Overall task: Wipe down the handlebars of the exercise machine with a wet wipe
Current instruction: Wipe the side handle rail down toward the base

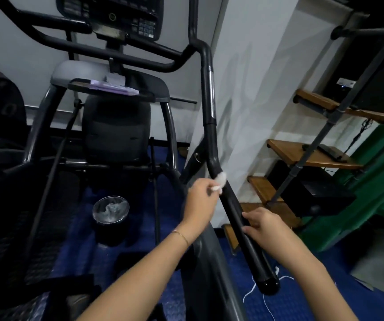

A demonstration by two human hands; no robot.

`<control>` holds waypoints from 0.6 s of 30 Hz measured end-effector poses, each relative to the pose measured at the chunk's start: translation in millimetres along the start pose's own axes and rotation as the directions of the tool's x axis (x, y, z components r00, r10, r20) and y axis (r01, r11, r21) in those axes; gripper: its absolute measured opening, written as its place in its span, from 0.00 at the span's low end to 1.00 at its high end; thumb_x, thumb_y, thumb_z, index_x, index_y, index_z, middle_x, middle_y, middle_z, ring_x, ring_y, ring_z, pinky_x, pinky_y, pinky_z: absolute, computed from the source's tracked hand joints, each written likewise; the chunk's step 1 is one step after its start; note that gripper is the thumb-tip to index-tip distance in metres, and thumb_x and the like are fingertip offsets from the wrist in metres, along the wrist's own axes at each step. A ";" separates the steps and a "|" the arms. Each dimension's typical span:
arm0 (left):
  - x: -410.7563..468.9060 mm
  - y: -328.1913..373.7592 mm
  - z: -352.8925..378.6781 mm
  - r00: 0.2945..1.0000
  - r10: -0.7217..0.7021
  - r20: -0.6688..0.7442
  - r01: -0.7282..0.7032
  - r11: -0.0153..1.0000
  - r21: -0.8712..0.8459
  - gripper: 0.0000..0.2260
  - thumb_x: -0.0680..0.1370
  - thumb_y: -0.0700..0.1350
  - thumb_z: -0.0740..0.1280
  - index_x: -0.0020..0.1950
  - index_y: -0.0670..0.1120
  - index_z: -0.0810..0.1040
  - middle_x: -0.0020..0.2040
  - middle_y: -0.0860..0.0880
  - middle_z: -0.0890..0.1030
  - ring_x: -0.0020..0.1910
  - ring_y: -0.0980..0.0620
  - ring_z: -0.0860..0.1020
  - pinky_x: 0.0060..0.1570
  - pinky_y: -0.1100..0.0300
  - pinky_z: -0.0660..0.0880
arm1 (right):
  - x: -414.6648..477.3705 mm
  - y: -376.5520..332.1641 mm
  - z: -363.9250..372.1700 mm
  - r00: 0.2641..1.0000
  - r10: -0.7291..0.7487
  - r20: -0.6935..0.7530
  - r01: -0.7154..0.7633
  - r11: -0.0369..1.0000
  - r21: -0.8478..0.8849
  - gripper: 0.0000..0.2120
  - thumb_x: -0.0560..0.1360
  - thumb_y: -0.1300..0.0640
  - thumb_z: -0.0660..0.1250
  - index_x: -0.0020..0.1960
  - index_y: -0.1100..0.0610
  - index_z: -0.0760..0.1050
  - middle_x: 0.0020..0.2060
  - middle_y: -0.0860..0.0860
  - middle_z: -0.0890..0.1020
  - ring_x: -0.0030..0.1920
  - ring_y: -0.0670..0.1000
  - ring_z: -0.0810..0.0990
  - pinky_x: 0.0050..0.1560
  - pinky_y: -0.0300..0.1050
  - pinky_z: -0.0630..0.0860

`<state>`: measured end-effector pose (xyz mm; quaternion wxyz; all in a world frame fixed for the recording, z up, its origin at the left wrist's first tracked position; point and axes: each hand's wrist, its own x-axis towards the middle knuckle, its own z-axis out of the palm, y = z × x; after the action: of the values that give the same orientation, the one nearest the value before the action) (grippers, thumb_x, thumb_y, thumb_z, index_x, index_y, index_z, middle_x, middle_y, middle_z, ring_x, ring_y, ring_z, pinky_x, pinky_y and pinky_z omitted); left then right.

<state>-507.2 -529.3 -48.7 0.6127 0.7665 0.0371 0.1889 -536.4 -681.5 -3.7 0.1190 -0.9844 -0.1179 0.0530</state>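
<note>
The black handlebar (210,135) was long and thin. It ran from far up, bent, then came down to a shiny round end, near on the right. A small white wipe (221,179), all scrunched up, pressed against the bend.

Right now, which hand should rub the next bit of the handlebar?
Left. The left hand pinches the wet wipe against the handlebar, so it can probably just slide along. The right hand has no wipe; it holds the bar lower down.
</note>
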 end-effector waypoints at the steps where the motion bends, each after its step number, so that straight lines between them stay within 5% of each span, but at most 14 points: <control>1: -8.8 0.5 7.7 0.997 0.053 0.053 -0.056 0.998 0.043 0.06 0.75 0.37 0.67 0.47 0.44 0.82 0.50 0.50 0.79 0.53 0.51 0.79 0.53 0.67 0.72 | 1.1 -0.5 -0.1 1.000 -0.004 0.005 0.005 0.999 -0.035 0.21 0.76 0.54 0.65 0.68 0.55 0.70 0.66 0.54 0.71 0.61 0.51 0.75 0.61 0.41 0.69; 5: -43.8 -6.8 16.3 0.972 0.150 0.183 -0.179 0.972 0.154 0.15 0.79 0.36 0.61 0.63 0.42 0.78 0.68 0.54 0.72 0.67 0.59 0.70 0.62 0.79 0.59 | 4.5 2.4 -0.7 0.999 -0.045 0.022 0.047 0.996 -0.081 0.20 0.76 0.54 0.65 0.67 0.55 0.71 0.61 0.51 0.72 0.60 0.48 0.75 0.59 0.35 0.68; 9: -29.6 -6.5 15.3 0.970 0.142 0.196 -0.178 0.967 0.180 0.16 0.81 0.39 0.58 0.68 0.46 0.74 0.72 0.53 0.69 0.67 0.54 0.72 0.60 0.77 0.63 | 5.7 -0.2 -7.0 0.996 -0.074 0.053 0.078 0.994 -0.079 0.18 0.77 0.54 0.64 0.66 0.55 0.72 0.55 0.49 0.72 0.57 0.46 0.76 0.56 0.33 0.68; 14: -11.5 -3.0 14.4 0.956 0.101 0.276 -0.201 0.909 0.366 0.15 0.81 0.39 0.55 0.66 0.43 0.74 0.71 0.46 0.71 0.60 0.43 0.76 0.59 0.52 0.73 | 3.1 -3.0 -8.8 0.994 -0.075 0.077 0.083 0.990 -0.114 0.20 0.78 0.53 0.61 0.69 0.56 0.68 0.60 0.50 0.71 0.60 0.46 0.74 0.50 0.31 0.65; 18: -29.2 -8.4 10.2 0.939 0.119 0.323 -0.255 0.871 0.420 0.19 0.82 0.38 0.55 0.73 0.46 0.66 0.75 0.49 0.64 0.61 0.42 0.76 0.59 0.51 0.73 | 6.1 -8.5 -9.7 0.993 -0.033 0.117 0.050 0.988 -0.148 0.23 0.80 0.52 0.58 0.73 0.53 0.60 0.67 0.49 0.66 0.64 0.47 0.71 0.50 0.33 0.65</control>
<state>-529.3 -545.2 -65.7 0.3931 0.9076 -0.0840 0.1209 -531.2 -674.1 7.3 0.0386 -0.9833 -0.1487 0.0979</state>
